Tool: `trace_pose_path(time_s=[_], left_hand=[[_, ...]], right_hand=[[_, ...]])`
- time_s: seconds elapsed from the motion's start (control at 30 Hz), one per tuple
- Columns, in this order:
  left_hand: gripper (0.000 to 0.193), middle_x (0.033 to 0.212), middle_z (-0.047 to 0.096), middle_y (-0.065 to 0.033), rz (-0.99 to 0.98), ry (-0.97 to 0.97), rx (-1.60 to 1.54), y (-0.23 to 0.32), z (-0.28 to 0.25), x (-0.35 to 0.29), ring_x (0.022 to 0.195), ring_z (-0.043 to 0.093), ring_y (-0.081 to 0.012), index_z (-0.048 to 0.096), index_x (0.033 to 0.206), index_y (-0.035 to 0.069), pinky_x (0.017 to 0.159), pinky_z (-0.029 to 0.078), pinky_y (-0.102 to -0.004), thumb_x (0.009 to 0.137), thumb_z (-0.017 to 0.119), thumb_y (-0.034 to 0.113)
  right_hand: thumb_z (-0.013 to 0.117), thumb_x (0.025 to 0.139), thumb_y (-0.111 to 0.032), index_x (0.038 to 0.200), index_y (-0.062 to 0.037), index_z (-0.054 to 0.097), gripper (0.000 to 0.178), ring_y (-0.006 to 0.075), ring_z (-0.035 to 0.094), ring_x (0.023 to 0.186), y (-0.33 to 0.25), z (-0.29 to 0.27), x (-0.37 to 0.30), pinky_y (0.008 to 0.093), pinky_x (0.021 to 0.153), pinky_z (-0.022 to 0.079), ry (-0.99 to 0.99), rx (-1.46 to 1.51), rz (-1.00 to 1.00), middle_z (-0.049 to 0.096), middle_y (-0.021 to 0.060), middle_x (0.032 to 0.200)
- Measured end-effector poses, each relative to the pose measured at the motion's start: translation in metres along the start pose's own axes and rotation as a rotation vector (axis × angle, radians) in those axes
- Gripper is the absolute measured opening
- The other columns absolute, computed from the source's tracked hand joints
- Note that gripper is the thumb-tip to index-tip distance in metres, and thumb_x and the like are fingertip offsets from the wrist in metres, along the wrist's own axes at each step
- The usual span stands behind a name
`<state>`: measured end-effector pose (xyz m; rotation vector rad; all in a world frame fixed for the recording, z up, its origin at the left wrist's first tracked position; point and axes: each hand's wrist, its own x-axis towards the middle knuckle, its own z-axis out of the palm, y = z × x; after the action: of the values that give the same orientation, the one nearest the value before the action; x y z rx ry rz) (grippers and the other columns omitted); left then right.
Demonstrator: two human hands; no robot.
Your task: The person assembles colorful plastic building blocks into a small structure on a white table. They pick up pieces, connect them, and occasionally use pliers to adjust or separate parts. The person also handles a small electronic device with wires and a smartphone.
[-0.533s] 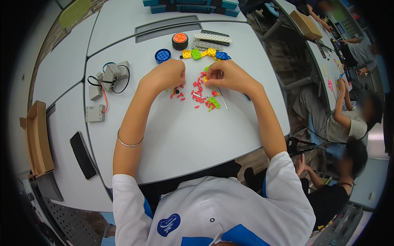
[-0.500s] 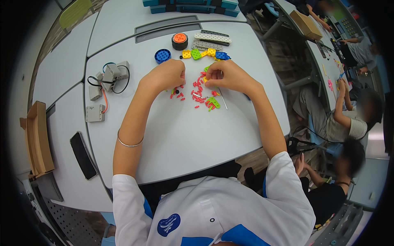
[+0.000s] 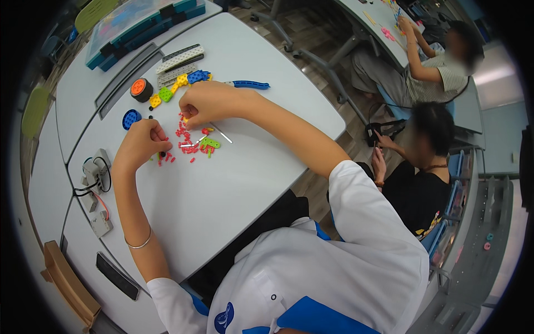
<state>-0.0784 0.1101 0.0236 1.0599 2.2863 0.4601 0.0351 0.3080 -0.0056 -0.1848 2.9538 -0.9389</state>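
Small pink connector pegs lie in a loose pile on the white table. Left of the pile, my left hand has its fingers pinched together beside a small black piece; what they grip is hidden. My right hand curls over the far side of the pile with thumb and fingers closed. A tiny yellow piece shows at its fingertips, and I cannot tell whether it is held. Among the pegs are a green plate with holes and thin metal rods.
Beyond my hands lie an orange-hubbed black wheel, a blue round hub, yellow, green and blue blocks, and perforated beams. Grey wired modules and a phone are at left. A teal case stands behind. People sit at right.
The head view has turned right and tilted, so the table and parts appear further left. My left fingertips are slightly nearer the small black piece. My right hand stays over the pile.
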Motion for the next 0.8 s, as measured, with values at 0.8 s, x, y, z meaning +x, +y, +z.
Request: trace_pose_path(time_s=[0.8], left_hand=[[0.007, 0.070, 0.068, -0.0088, 0.042, 0.017, -0.139, -0.008, 0.003, 0.004, 0.062, 0.065, -0.0133, 0.064, 0.082, -0.003, 0.059, 0.050, -0.0271, 0.083, 0.069, 0.002]], right_hand=[[0.076, 0.077, -0.029, 0.087, -0.0056, 0.067, 0.027, 0.0284, 0.067, 0.079, 0.002, 0.010, 0.003, 0.0402, 0.069, 0.051, 0.072, -0.116, -0.069, 0.067, 0.0110, 0.083]])
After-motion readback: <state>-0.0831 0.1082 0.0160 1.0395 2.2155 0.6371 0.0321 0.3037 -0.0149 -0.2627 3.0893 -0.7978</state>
